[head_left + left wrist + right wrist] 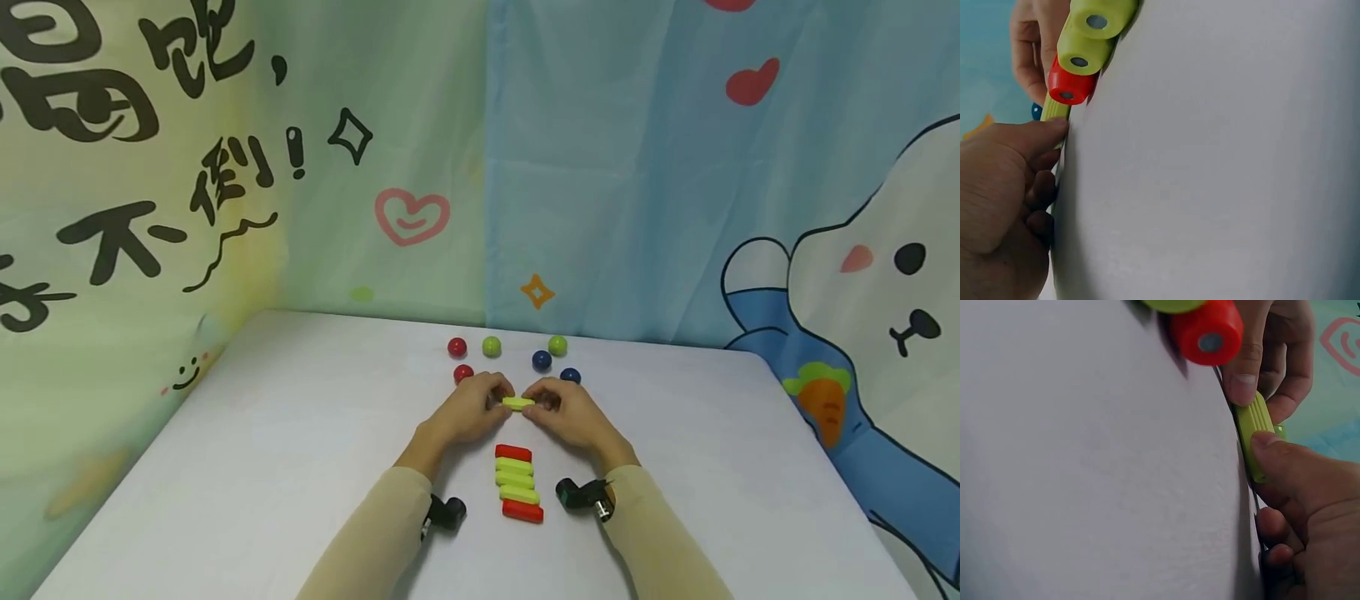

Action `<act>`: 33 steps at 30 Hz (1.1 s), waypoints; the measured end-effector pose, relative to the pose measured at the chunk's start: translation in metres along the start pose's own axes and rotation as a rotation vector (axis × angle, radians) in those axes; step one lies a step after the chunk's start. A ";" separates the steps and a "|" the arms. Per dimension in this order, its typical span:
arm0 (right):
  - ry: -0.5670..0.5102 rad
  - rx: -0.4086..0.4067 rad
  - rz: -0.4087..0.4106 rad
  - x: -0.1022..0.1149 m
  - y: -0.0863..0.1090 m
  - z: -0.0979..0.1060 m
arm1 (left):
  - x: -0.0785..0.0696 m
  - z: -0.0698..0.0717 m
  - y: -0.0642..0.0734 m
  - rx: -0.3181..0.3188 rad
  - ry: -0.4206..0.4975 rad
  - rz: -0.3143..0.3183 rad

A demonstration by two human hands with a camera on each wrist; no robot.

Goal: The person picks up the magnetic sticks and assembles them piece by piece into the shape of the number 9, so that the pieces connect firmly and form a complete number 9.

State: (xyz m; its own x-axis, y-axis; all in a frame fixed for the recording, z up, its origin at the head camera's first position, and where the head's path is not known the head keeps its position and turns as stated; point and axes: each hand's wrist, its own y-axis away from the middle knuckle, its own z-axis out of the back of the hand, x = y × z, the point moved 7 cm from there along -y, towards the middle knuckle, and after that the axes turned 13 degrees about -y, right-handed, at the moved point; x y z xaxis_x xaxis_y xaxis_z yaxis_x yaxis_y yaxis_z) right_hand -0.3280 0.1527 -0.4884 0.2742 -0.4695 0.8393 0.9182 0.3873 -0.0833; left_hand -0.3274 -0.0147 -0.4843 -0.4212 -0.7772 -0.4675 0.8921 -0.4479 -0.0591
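Both hands pinch one yellow-green magnetic rod [517, 403] by its two ends, close over the table. My left hand [472, 408] has its thumb and fingers on the left end. The right hand [573, 412] grips the other end, its thumb pressed on the ribbed side in the right wrist view. Nearer to me, between the forearms, lies a stack-like row of rods. A red rod [513, 452] is at its far end, three yellow-green rods [514, 480] in the middle, and another red rod [522, 511] at the near end. Grey metal discs show on their ends.
Beyond the hands sit two red balls [457, 347], two green balls [491, 347] and two blue balls [542, 361]. One red and one blue ball lie right by the fingers. The white table [300, 417] ends at a printed curtain [600, 167] behind.
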 end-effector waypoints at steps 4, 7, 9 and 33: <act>-0.011 -0.030 0.002 -0.002 -0.002 0.003 | -0.002 0.000 -0.001 -0.033 0.024 0.013; -0.026 -0.054 -0.006 -0.004 -0.001 0.006 | -0.004 -0.002 -0.003 -0.046 0.022 0.027; -0.031 -0.062 -0.007 -0.005 -0.001 0.005 | -0.004 -0.004 -0.003 -0.059 0.016 0.048; 0.004 -0.132 -0.030 0.001 0.001 -0.002 | 0.003 -0.003 0.003 -0.172 0.000 0.066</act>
State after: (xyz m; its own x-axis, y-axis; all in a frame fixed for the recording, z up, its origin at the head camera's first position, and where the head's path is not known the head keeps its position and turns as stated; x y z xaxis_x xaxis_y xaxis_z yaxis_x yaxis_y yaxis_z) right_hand -0.3262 0.1511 -0.4886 0.2472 -0.4828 0.8401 0.9556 0.2651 -0.1288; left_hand -0.3260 -0.0171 -0.4887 -0.3607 -0.8024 -0.4755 0.9327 -0.3137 -0.1780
